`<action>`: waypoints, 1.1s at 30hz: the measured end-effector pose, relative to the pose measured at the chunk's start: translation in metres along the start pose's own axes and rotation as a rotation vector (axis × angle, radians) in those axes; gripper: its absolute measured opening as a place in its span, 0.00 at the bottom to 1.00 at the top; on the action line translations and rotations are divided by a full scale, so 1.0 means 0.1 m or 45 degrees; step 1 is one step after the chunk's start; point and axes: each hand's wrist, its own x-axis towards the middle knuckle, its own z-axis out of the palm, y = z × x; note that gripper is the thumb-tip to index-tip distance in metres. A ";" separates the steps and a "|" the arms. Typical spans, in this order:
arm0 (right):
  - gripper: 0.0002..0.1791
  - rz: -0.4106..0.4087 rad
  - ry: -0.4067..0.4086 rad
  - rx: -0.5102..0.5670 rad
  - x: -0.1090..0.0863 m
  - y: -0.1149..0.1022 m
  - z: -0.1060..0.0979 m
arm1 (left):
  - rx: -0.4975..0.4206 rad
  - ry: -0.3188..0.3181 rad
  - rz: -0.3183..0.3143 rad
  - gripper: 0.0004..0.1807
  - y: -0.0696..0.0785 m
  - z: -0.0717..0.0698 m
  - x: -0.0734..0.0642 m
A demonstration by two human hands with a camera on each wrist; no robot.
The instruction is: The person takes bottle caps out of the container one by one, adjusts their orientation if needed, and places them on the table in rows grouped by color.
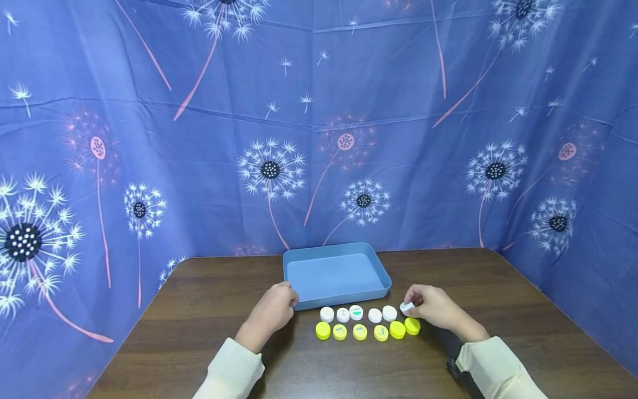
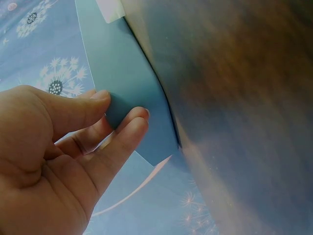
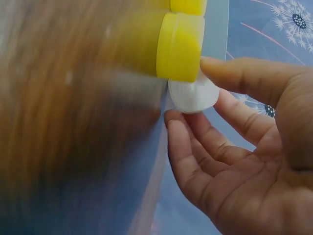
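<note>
My left hand (image 1: 273, 308) pinches the near left corner of a shallow blue tray (image 1: 319, 303). In the left wrist view the thumb and fingers (image 2: 132, 129) lie against the tray wall (image 2: 139, 95). At the right end of a row of white bottle caps, my right hand (image 1: 435, 305) holds a white bottle cap (image 3: 193, 96) between thumb and fingers, tilted in the head view. Several other white caps (image 1: 356, 312) stand along the tray's front. Nearer me runs a row of yellow bottle caps (image 1: 360, 332), its rightmost yellow cap (image 1: 412, 326) close below the right hand.
Everything rests on a dark brown wooden table (image 1: 209, 310). Behind it and along both sides hangs a blue cloth (image 1: 214, 166) with a dandelion print. A small dark object (image 1: 452, 368) shows by the right sleeve (image 1: 498, 366).
</note>
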 end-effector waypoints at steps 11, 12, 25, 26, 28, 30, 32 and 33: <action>0.08 0.018 -0.023 -0.012 0.00 0.00 -0.02 | 0.000 0.009 0.010 0.17 0.00 -0.01 0.00; 0.08 0.026 -0.023 -0.011 0.00 0.00 -0.02 | 0.002 0.011 0.011 0.18 0.00 -0.01 0.00; 0.05 -0.018 -0.061 -0.052 -0.06 0.01 -0.14 | 0.045 -0.021 0.031 0.16 -0.01 0.01 0.01; 0.06 -0.036 -0.063 -0.058 -0.08 0.01 -0.16 | 0.052 -0.024 0.038 0.16 -0.01 0.01 0.01; 0.09 -0.065 -0.070 -0.058 -0.13 -0.02 -0.19 | 0.064 -0.018 0.059 0.14 -0.02 0.02 0.00; 0.13 -0.129 -0.089 -0.064 -0.18 -0.04 -0.21 | 0.084 -0.001 0.074 0.10 -0.04 0.02 -0.04; 0.17 -0.191 -0.127 -0.060 -0.23 -0.08 -0.22 | 0.116 0.014 0.072 0.04 -0.07 0.00 -0.11; 0.19 -0.224 -0.142 -0.063 -0.25 -0.10 -0.21 | 0.132 0.018 0.068 0.05 -0.09 -0.02 -0.15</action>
